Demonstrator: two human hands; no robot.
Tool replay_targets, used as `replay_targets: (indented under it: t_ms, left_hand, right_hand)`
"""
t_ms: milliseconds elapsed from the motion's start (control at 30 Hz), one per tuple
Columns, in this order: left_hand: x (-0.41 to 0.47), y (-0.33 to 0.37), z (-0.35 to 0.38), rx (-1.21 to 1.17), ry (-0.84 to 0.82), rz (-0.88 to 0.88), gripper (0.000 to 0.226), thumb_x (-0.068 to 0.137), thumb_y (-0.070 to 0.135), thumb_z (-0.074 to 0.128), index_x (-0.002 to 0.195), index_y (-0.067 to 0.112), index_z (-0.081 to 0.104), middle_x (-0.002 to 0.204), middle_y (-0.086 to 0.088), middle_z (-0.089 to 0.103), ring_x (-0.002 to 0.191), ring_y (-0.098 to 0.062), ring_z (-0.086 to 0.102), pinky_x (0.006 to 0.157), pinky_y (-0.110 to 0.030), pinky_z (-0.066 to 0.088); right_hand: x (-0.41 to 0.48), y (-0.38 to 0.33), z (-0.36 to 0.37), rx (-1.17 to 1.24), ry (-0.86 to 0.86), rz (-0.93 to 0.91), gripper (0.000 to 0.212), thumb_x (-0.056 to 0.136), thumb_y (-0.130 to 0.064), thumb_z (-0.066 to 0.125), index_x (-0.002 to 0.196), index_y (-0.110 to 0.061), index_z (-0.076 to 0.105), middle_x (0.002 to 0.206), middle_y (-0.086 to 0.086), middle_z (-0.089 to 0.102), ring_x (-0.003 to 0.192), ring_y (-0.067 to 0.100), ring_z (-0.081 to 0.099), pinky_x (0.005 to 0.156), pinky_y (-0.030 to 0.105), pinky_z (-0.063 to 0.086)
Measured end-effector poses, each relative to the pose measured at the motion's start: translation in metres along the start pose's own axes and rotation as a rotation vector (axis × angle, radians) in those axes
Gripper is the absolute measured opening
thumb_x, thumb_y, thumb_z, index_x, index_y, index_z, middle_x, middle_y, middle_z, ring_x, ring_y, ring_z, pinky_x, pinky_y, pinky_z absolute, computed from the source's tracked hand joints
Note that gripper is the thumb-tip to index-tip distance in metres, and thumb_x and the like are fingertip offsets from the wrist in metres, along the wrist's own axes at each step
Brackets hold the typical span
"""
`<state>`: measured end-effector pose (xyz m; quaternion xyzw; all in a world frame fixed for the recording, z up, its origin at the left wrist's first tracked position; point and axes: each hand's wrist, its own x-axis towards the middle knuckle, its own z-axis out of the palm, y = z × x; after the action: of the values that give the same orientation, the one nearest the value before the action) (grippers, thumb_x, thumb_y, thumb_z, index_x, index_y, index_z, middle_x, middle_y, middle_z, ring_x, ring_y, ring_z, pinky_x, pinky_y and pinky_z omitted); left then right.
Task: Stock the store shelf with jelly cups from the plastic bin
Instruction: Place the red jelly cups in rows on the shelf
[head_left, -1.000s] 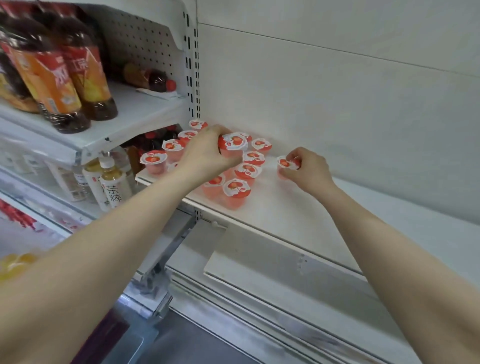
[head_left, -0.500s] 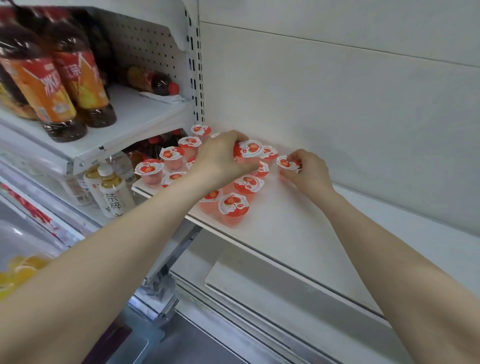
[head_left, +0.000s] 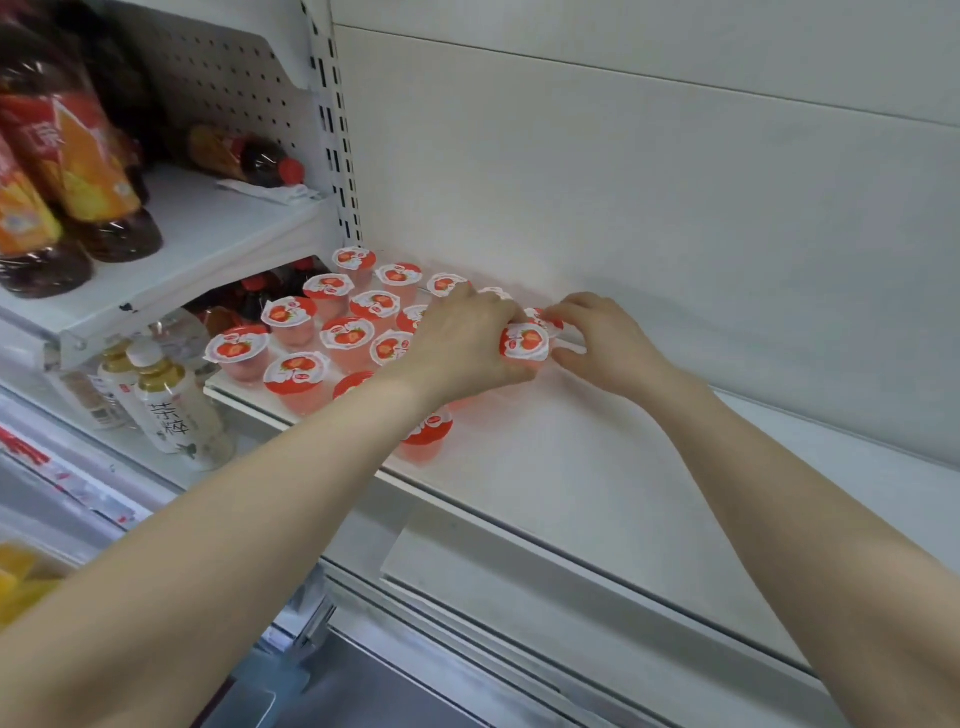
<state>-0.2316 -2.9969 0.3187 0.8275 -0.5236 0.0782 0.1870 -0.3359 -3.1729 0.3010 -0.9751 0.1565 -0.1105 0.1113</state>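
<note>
A pale grey-white back panel (head_left: 649, 182) is seen behind both grips. The flat white metal store shelf (head_left: 597, 467) lies beneath them, its front edge nearer the viewer than the grips. Up and to the left of the grips, a white perforated neighbouring shelf (head_left: 218, 228) carries large dark-tea plastic bottles with orange labels (head_left: 78, 171). Below it, small pale bottles with white caps (head_left: 166, 400) are stood.

Immediately left of the left grip, a cluster of small clear plastic jelly cups with red-and-white strawberry foil lids (head_left: 347, 332) is set upright in rows on the shelf, some hidden by the wrist. One front cup (head_left: 427, 431) stands under the left forearm, near the shelf's edge.

The left hand (head_left: 462, 348) is closed round a held cup (head_left: 524, 341) of the same kind, kept at its fingertips with the lid up. Whether it touches the shelf cannot be told. The right hand (head_left: 605, 345) is placed just right of it, fingers curled on a second cup (head_left: 545, 317). Only part of that cup's lid shows, between the two grips and just behind the held cup.
</note>
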Motion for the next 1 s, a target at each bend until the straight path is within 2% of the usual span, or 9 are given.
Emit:
replay_targets:
  t_ms: [100,300,533,767,1000]
  left_hand:
    - [0.000,-0.002,0.012,0.106,-0.042,0.007,0.049,0.071,0.060,0.061,0.107,0.027,0.064,0.105,0.003,0.065,0.103,-0.028,0.050,0.082,-0.036,0.037]
    - [0.001,0.000,0.024,0.152,-0.038,0.008,0.054,0.069,0.063,0.064,0.106,0.023,0.064,0.109,0.000,0.065,0.105,-0.028,0.049,0.083,-0.038,0.036]
    - [-0.003,-0.001,0.018,0.147,-0.058,0.020,0.068,0.073,0.067,0.062,0.127,0.026,0.058,0.127,0.000,0.060,0.119,-0.028,0.047,0.097,-0.040,0.037]
    - [-0.029,-0.021,-0.017,0.117,0.008,0.060,0.060,0.089,0.056,0.053,0.137,0.020,0.051,0.130,-0.004,0.058,0.124,-0.029,0.045,0.103,-0.041,0.036]
    - [-0.089,-0.076,-0.068,0.182,0.097,0.083,0.053,0.089,0.049,0.055,0.133,0.019,0.055,0.129,-0.007,0.059,0.121,-0.030,0.047,0.101,-0.041,0.039]
  right_hand:
    - [-0.006,0.006,-0.004,-0.106,0.005,-0.010,0.051,0.086,-0.018,0.061,0.136,-0.019,0.054,0.132,0.007,0.055,0.121,0.031,0.048,0.102,0.042,0.038]
    - [-0.016,0.008,-0.011,-0.172,0.056,0.027,0.056,0.088,-0.010,0.056,0.143,-0.015,0.047,0.141,0.009,0.049,0.128,0.033,0.042,0.105,0.044,0.036]
    - [-0.023,0.000,-0.021,-0.257,0.069,0.026,0.057,0.089,-0.011,0.055,0.144,-0.014,0.044,0.142,0.009,0.048,0.129,0.034,0.041,0.104,0.044,0.036]
    - [-0.037,-0.039,-0.029,-0.351,0.112,-0.017,0.052,0.091,-0.020,0.058,0.142,-0.012,0.046,0.138,0.009,0.051,0.128,0.033,0.043,0.100,0.043,0.036]
    - [-0.053,-0.121,-0.028,-0.392,0.158,-0.076,0.050,0.093,-0.030,0.057,0.139,-0.011,0.049,0.133,0.010,0.055,0.125,0.034,0.045,0.099,0.043,0.035]
